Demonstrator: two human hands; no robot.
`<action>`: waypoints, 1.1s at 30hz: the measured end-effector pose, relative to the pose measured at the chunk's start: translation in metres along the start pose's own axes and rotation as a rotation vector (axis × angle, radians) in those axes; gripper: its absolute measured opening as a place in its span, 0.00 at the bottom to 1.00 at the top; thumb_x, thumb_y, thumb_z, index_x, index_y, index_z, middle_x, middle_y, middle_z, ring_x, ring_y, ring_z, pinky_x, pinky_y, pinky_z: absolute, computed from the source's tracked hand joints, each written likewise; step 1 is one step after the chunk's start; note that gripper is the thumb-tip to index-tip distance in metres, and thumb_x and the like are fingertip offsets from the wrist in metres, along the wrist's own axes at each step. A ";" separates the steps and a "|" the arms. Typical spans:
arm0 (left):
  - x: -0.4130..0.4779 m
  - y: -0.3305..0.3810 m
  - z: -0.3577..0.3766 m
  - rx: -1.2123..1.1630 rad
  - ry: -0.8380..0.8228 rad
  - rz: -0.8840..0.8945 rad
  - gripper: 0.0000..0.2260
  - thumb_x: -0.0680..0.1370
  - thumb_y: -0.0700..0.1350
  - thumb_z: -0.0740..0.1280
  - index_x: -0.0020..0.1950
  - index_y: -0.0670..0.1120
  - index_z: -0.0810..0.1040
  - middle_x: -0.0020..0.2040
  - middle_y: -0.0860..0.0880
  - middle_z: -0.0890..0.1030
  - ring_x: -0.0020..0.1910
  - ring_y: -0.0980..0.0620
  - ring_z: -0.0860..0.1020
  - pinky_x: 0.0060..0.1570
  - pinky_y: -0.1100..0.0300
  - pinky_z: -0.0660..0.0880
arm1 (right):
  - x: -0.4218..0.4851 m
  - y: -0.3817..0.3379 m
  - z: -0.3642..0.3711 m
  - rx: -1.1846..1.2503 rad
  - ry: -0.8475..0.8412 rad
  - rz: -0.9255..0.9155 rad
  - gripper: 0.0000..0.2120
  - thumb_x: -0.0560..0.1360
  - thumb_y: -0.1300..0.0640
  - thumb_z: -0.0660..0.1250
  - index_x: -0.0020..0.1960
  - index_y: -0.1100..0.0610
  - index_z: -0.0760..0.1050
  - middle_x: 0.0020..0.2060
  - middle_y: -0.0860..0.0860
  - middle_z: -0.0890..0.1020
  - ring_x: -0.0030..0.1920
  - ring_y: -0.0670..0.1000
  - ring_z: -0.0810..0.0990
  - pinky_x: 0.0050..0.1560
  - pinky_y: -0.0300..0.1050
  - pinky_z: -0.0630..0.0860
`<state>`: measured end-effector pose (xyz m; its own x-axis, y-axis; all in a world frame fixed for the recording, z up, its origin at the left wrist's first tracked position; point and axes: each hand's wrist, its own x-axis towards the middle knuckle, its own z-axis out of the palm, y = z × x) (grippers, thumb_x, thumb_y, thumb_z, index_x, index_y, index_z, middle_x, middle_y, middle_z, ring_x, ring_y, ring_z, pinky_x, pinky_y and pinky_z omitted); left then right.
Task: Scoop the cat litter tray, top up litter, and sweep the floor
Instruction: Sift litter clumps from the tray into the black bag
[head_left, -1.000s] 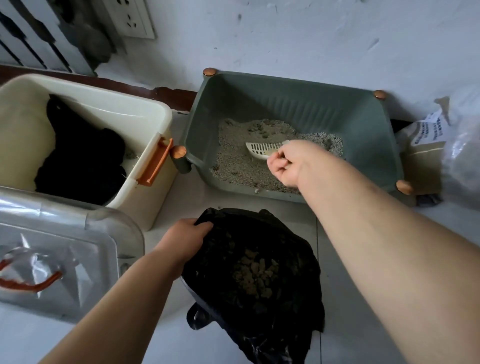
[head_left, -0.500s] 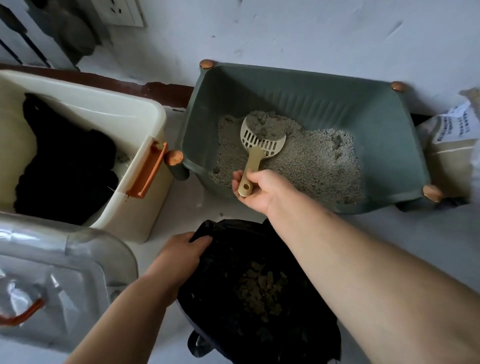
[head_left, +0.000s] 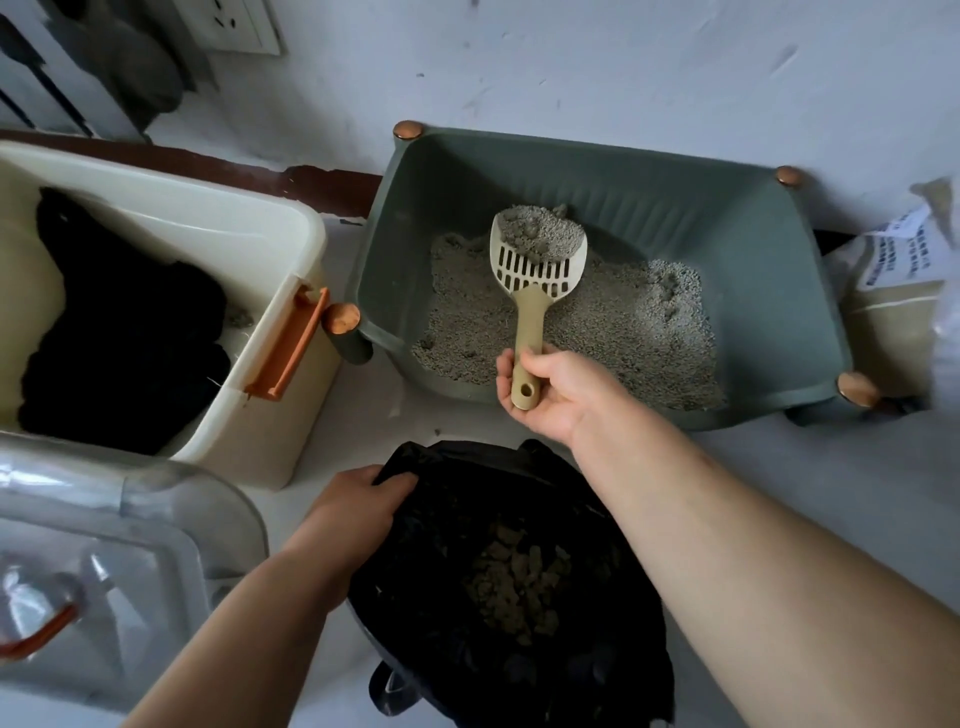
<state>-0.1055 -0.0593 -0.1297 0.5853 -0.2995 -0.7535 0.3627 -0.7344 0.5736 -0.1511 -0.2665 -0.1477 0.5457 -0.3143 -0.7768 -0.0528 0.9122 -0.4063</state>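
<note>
Two hands work low over a pale floor (head_left: 857, 493) in the head view, where it meets a scuffed white wall (head_left: 623, 78). A dark brown skirting strip (head_left: 234, 171) runs along the foot of the wall on the left, and a white socket (head_left: 234, 26) sits high in the corner.

The green litter tray (head_left: 753, 244) stands against the wall, with round wood-coloured knobs (head_left: 408, 130) at its corners. Grey litter (head_left: 623, 332) covers most of its bottom, and some of the far side is bare. The right hand (head_left: 550, 395) has its fingers curled round the end of the beige scoop (head_left: 535, 280), near the tray's front rim. The scoop's slotted bowl points toward the wall over the litter bed and carries a heap of grey litter at its far end.

The left hand (head_left: 353, 504) grips the rim of a black bag (head_left: 467, 519) on the floor just in front of the tray, fingers hooked over the edge. Brownish clumps (head_left: 519, 577) lie inside it.

To the left stands a cream bin (head_left: 249, 228) with an orange handle (head_left: 285, 343), something black (head_left: 124, 322) inside it. A clear lid (head_left: 130, 545) lies nearest the camera. A printed sack (head_left: 898, 291) rests just beside the tray's right end.
</note>
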 end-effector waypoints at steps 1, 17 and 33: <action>-0.001 0.000 0.000 0.005 0.006 0.000 0.10 0.78 0.49 0.67 0.45 0.44 0.83 0.42 0.41 0.86 0.42 0.42 0.85 0.52 0.43 0.80 | -0.002 -0.002 -0.004 -0.023 0.002 -0.002 0.11 0.80 0.66 0.59 0.58 0.57 0.73 0.44 0.54 0.80 0.42 0.50 0.80 0.40 0.46 0.76; -0.015 0.006 0.008 0.009 0.007 0.036 0.10 0.78 0.47 0.67 0.45 0.42 0.82 0.42 0.40 0.86 0.41 0.41 0.85 0.51 0.44 0.81 | -0.045 -0.026 -0.041 -0.248 -0.031 -0.066 0.10 0.80 0.67 0.57 0.53 0.55 0.74 0.43 0.53 0.79 0.40 0.48 0.77 0.36 0.41 0.74; -0.006 0.002 0.005 0.010 0.027 0.024 0.10 0.79 0.47 0.66 0.45 0.42 0.82 0.42 0.40 0.85 0.41 0.42 0.84 0.46 0.49 0.81 | -0.050 -0.048 0.014 -0.081 0.149 -0.081 0.05 0.79 0.69 0.57 0.50 0.64 0.71 0.46 0.61 0.77 0.35 0.53 0.79 0.30 0.43 0.81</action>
<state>-0.1119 -0.0624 -0.1256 0.6129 -0.3004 -0.7309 0.3414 -0.7335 0.5878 -0.1644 -0.2906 -0.0827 0.4212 -0.4265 -0.8004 -0.0842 0.8603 -0.5028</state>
